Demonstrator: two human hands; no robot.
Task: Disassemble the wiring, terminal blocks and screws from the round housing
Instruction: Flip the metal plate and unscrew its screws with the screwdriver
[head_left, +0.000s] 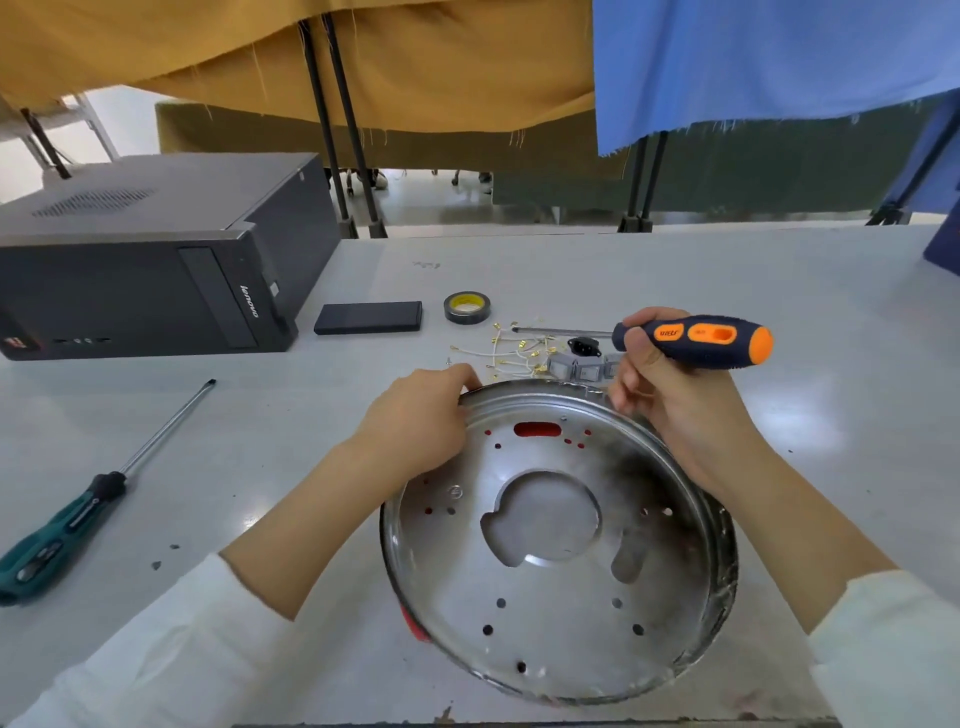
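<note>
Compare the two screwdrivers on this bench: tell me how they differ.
The orange-and-navy screwdriver is gripped in the right hand, held above the table; the green-and-black screwdriver lies untouched on it, far left. The first's shaft points left, the second's runs diagonally away. Both have bare metal shafts.

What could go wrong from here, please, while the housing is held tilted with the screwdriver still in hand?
1. The round housing is tipped up, with the left hand gripping its thin metal rim; the edge might cut the fingers or slip.
2. The right hand holds the orange screwdriver while also touching the rim, so the shaft could swing into the loose wires and grey terminal blocks behind and scatter them.
</note>
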